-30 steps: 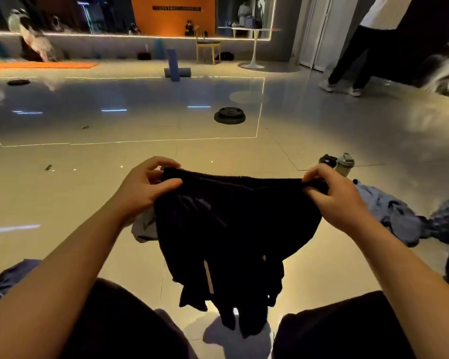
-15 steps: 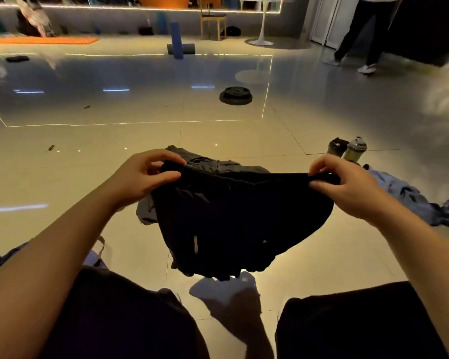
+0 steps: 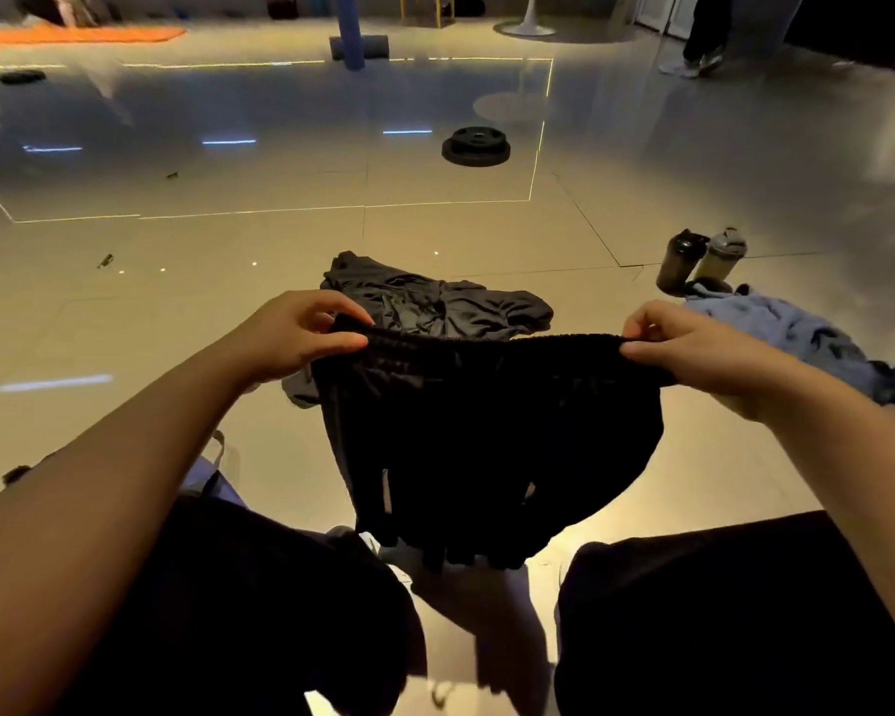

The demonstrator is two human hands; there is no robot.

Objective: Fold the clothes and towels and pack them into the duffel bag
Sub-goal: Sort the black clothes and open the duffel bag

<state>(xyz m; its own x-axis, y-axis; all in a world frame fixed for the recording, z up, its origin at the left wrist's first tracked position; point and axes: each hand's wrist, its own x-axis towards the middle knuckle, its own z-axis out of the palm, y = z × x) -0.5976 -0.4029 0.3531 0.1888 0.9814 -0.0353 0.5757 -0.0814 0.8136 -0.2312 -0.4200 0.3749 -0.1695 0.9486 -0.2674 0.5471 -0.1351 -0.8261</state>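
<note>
While your left hand [image 3: 301, 335] and right hand [image 3: 688, 354] pinch the black shorts [image 3: 487, 431] unfolded, grey garment [image 3: 435, 302] and blue garment [image 3: 776, 323] await folding on the floor [image 3: 177, 302].

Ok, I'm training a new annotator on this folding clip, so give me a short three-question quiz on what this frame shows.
1. True or false: both the left hand and the right hand pinch the waistband of the black shorts.
2. What lies on the floor just beyond the shorts?
A. a dark grey garment
B. a white towel
C. a red jacket
3. Fill in: two ____ stand on the floor near the blue garment.

Key: 1 true; 2 A; 3 bottles.
</note>
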